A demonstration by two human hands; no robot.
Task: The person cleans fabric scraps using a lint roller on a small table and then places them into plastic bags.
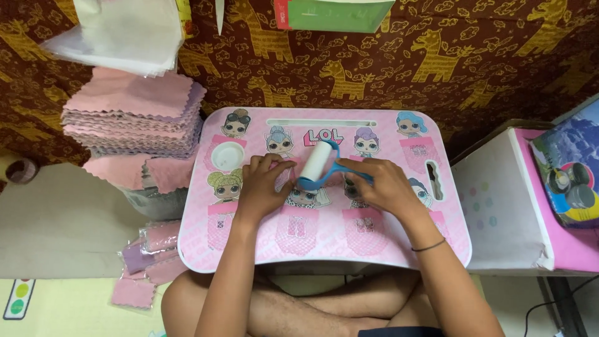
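Observation:
A lint roller [316,163] with a white roll and a blue frame lies on a pink lap table [324,240] printed with cartoon dolls. My right hand [382,182] grips the roller's blue handle from the right. My left hand [264,185] rests flat on the tabletop just left of the roll, fingers apart, pressing a small pink cloth [286,173] that is mostly hidden under it. My crossed legs show under the table's near edge.
A tall stack of pink and lilac scalloped cloths [134,115] stands left of the table, with bagged cloths [150,256] on the floor below. White sheets [118,31] lie at top left. A white and pink box [518,200] stands to the right. The giraffe-patterned fabric [437,56] hangs behind.

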